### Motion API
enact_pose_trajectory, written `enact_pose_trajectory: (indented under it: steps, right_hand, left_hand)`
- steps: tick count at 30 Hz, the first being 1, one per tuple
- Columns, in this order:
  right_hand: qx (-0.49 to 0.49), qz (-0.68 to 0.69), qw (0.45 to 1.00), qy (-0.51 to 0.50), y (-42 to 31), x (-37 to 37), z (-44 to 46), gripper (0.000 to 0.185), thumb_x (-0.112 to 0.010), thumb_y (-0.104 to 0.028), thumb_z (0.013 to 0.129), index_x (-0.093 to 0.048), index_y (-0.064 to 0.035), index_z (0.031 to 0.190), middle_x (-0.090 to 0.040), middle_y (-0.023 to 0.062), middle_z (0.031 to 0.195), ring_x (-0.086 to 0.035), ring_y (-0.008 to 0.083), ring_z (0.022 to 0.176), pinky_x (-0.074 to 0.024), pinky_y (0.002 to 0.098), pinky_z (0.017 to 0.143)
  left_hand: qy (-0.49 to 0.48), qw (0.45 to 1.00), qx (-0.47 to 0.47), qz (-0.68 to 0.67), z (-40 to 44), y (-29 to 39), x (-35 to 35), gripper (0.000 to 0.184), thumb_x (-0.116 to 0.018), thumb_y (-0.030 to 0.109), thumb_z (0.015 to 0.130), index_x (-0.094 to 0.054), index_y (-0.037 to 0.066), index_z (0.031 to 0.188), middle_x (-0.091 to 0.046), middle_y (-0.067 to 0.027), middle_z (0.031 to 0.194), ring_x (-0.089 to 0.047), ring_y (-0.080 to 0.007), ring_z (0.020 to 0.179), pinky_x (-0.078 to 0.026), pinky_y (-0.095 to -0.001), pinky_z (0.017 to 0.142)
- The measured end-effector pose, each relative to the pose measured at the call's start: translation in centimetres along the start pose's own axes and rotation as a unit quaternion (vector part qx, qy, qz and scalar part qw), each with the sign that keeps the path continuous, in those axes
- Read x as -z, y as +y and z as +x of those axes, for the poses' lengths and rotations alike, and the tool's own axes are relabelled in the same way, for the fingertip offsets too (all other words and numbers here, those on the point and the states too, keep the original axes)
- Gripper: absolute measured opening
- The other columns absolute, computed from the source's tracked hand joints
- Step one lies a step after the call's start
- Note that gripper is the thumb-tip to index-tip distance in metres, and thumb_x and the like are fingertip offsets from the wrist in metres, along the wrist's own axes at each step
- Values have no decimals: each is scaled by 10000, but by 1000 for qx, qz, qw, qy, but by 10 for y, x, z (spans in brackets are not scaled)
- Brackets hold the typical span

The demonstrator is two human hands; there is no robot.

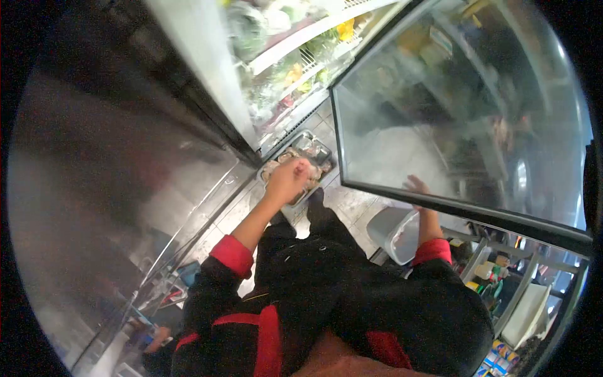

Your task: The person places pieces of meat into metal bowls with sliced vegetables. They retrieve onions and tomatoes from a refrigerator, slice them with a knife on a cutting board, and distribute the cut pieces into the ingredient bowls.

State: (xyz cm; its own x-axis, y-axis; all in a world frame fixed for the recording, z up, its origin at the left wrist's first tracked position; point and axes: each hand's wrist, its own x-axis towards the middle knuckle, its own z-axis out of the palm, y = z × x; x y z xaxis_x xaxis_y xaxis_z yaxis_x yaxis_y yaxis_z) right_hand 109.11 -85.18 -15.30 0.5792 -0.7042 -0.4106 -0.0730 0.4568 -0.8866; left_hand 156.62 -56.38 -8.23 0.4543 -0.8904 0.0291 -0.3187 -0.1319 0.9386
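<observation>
My left hand (290, 180) is over a grey metal tray (327, 155) on the floor by the fridge's base. Its fingers are curled in, and what they hold, if anything, is hidden. Pale, rounded pieces, blurred, and something under clear wrap lie in the tray. On the right, my right hand (417, 188) is at the lower edge of a swung-out glass door (440, 144) with a black frame, fingers spread. The lit fridge (295, 53) holds bagged greens and yellow and red produce on white shelves.
A grey bin (391, 234) stands below my right hand. Shelving (524, 286) with bottles, packets and cans is at lower right. A large shiny steel surface (113, 188) fills the left. Another hand (160, 339) shows at lower left. Pale tiles (352, 207) cover the floor.
</observation>
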Motion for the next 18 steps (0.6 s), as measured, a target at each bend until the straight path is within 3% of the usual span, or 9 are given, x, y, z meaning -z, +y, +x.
enact_pose_trajectory:
  steps: [4,7,8,11,14,15,16,17,18]
  right_hand:
    - [-99,169,963,187,44,70,24,613,-529,-408,967,-410,-51,1451,-416,248,1465,-426,434,1333,-385,539,1108]
    - [-15,177,983,48,97,98,31,627,-563,-349,972,-355,-44,1479,-355,320,1482,-305,453,1409,-358,542,1126]
    - [191,156,959,-139,116,92,43,636,-624,-256,948,-353,-26,1475,-357,320,1481,-323,449,1405,-344,562,1131]
    - [-19,266,957,-114,163,129,70,661,-661,-209,927,-342,-21,1473,-418,296,1451,-459,410,1331,-451,534,1056]
    - [-240,528,797,-166,249,214,81,669,-645,-228,940,-312,-18,1481,-520,249,1369,-628,362,1132,-562,456,922]
    - [-286,564,765,-125,264,235,79,631,-636,-245,944,-351,-17,1458,-546,220,1335,-630,348,1107,-549,455,934]
    - [-330,595,728,-86,277,254,79,595,-627,-262,948,-389,-15,1435,-571,192,1301,-631,334,1081,-535,455,945]
    - [-372,624,686,-47,292,272,78,564,-619,-279,952,-428,-14,1412,-597,163,1267,-633,320,1056,-522,454,957]
    - [-378,630,677,-45,304,286,77,564,-619,-279,952,-428,-14,1412,-597,163,1267,-633,320,1056,-522,454,957]
  left_hand:
    - [-22,997,52,51,70,-44,-26,245,-629,180,887,-661,82,1110,-708,-135,952,-695,-272,874,-534,-366,788]
    - [34,990,108,88,137,-75,-40,307,-591,298,975,-676,29,1096,-695,-183,1108,-669,-310,1041,-499,-378,902]
    - [39,985,33,168,164,-126,-42,314,-564,309,995,-674,30,1089,-703,-176,1071,-671,-308,1014,-502,-379,883]
    - [86,973,52,206,230,-151,-39,286,-524,299,988,-693,90,1087,-696,-206,1038,-660,-399,967,-516,-439,846]
    - [130,924,162,321,285,-244,-21,469,-476,458,994,-629,77,1220,-649,-252,1175,-606,-449,1100,-454,-484,972]
    - [100,945,103,295,303,-261,-10,418,-454,422,1031,-580,105,1273,-635,-192,1235,-584,-387,1168,-440,-451,1001]
    - [127,904,143,383,325,-342,28,328,-522,322,1019,-581,118,1269,-654,-149,1209,-597,-325,1160,-440,-426,1012]
    - [149,832,145,514,330,-302,18,270,-546,232,1001,-606,125,1241,-670,-90,1176,-608,-247,1120,-447,-378,1004]
    - [102,758,-10,644,343,-369,59,260,-511,244,1002,-646,112,1180,-678,-72,1133,-614,-219,1081,-467,-375,962]
